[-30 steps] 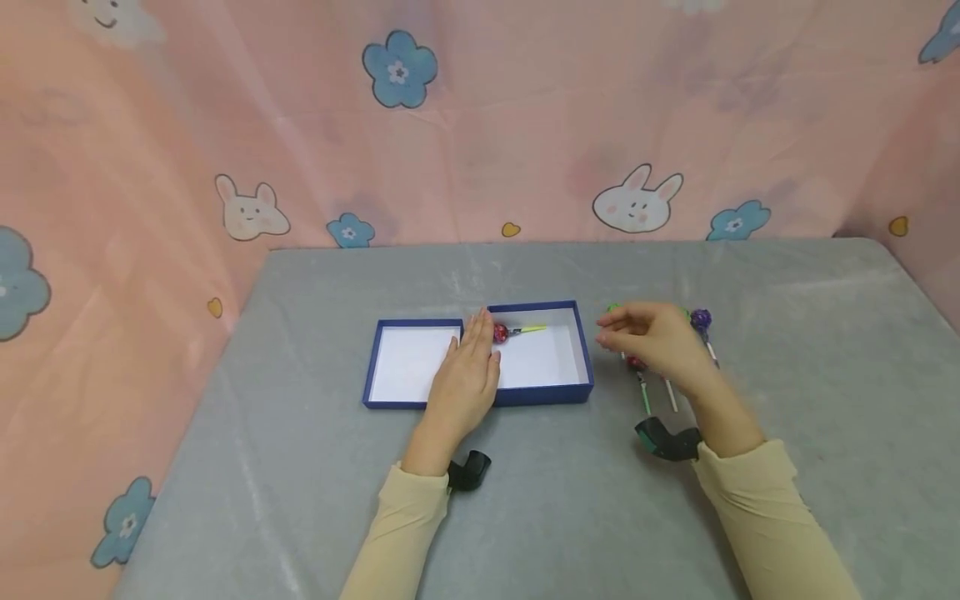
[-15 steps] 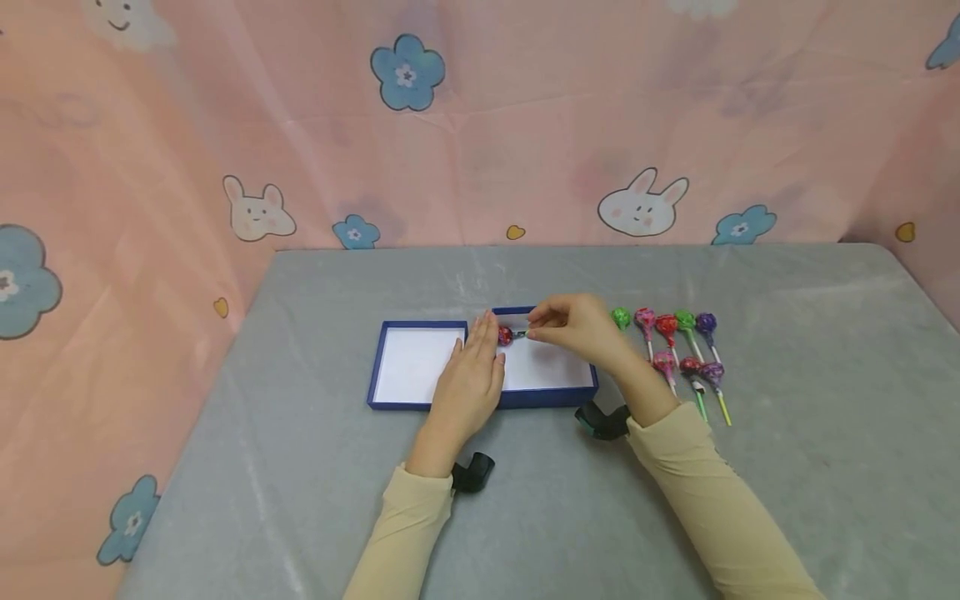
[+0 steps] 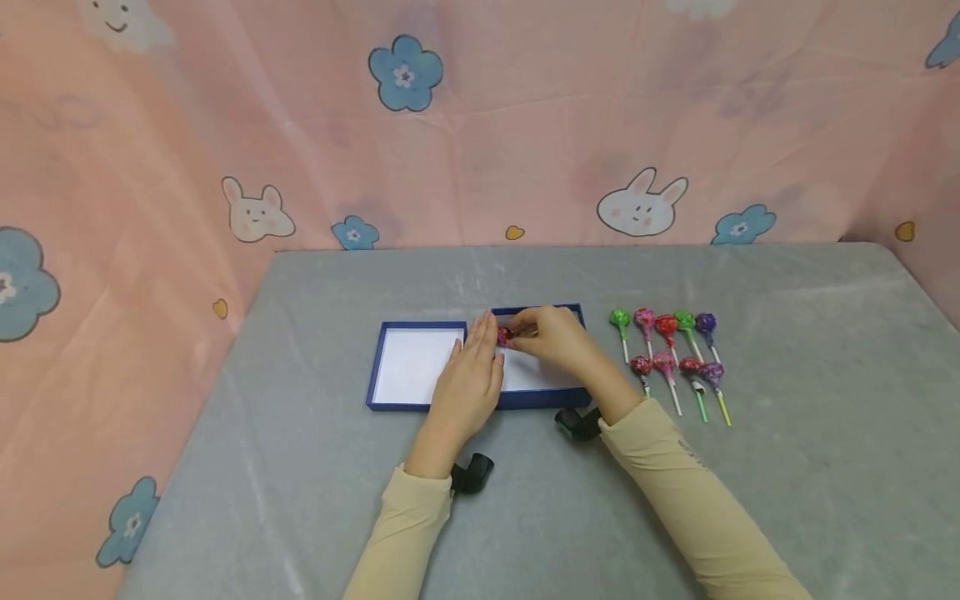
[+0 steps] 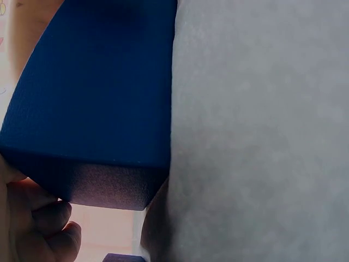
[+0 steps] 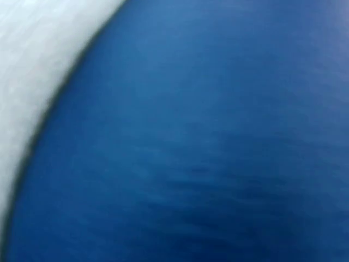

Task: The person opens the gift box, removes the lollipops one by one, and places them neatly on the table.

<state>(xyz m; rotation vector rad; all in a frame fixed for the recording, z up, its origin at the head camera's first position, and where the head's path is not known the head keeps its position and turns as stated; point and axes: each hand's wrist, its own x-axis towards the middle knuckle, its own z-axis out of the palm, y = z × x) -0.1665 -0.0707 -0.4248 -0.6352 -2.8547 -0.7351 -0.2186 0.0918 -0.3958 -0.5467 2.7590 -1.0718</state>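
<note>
Lollipop [image 3: 504, 336], red-wrapped, is lying inside the blue box [image 3: 411, 406] while your right hand [image 3: 551, 337] is pinching its stick and your left hand [image 3: 471, 377], fingers straight, is steadying the box; release only once it settles flat.

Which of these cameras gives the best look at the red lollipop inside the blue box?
The head view. There the red lollipop lies in the blue box, between the left hand and the right hand, which is at its stick. Both wrist views show only blue box wall and grey tabletop, no lollipop.
</note>
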